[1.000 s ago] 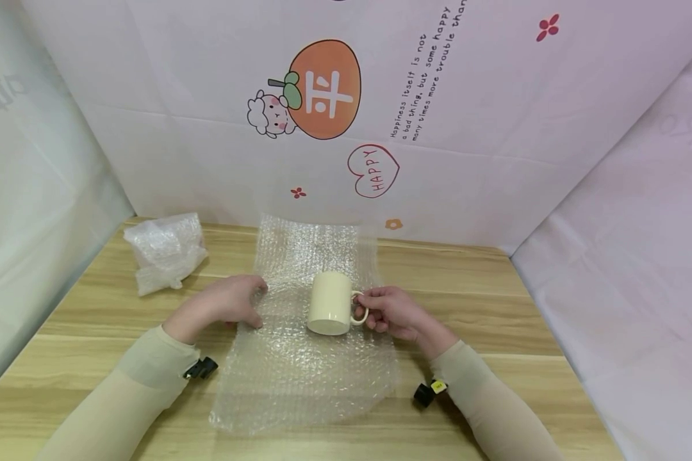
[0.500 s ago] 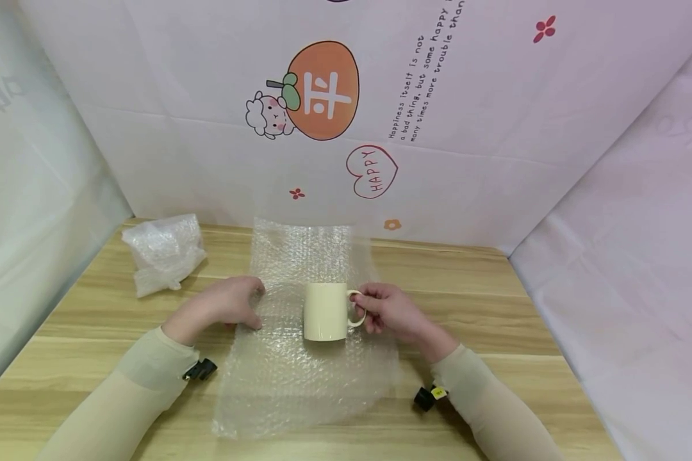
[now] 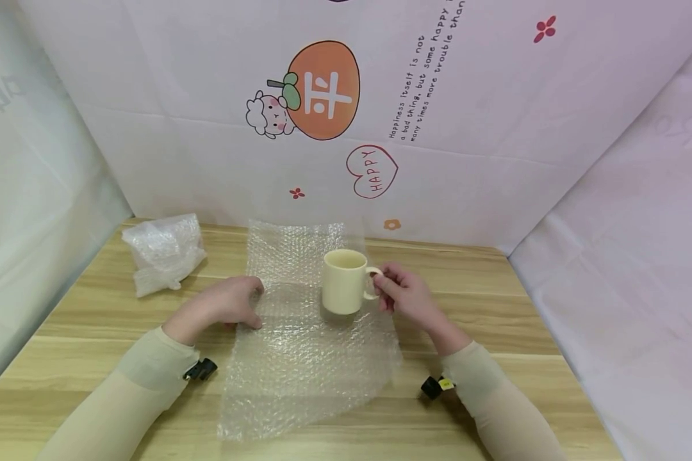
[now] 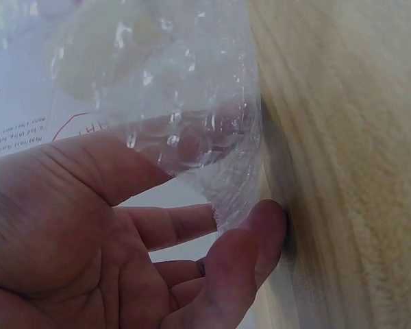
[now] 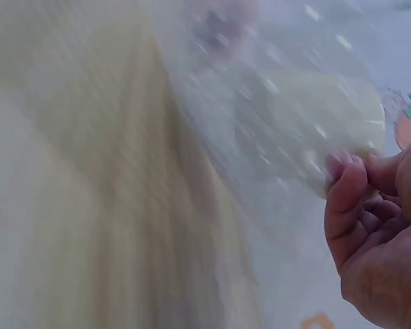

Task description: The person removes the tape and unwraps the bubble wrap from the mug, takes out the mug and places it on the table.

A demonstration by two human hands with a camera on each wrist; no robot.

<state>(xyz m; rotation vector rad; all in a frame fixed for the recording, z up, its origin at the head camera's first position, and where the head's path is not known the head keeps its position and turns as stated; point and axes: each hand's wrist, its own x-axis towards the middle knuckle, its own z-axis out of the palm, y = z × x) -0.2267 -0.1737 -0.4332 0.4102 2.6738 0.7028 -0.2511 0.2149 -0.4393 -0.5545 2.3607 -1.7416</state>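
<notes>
A cream mug [image 3: 344, 288] stands upright in the head view, its open rim showing at the top, over the middle of a long bubble wrap sheet [image 3: 300, 365]. A shadow lies under its base, and it appears slightly raised. My right hand [image 3: 406, 296] pinches the mug's handle between thumb and fingers. At the sheet's left edge is my left hand [image 3: 233, 302], with bent fingers. In the left wrist view the wrap [image 4: 185, 75] passes over part of that hand, its edge held among the curled fingers. Blur softens the right wrist view.
A crumpled bubble wrap bundle [image 3: 167, 250] sits at the back left of the wooden table [image 3: 473, 282]; its contents cannot be made out. A printed white cloth wall [image 3: 207, 160] rises behind the table's back edge, with cloth at both sides.
The mug has turned from showing its bottom to upright with its rim visible. My right hand has carried it up and right. The sheet shifted slightly left at its far end; my left hand stays put.
</notes>
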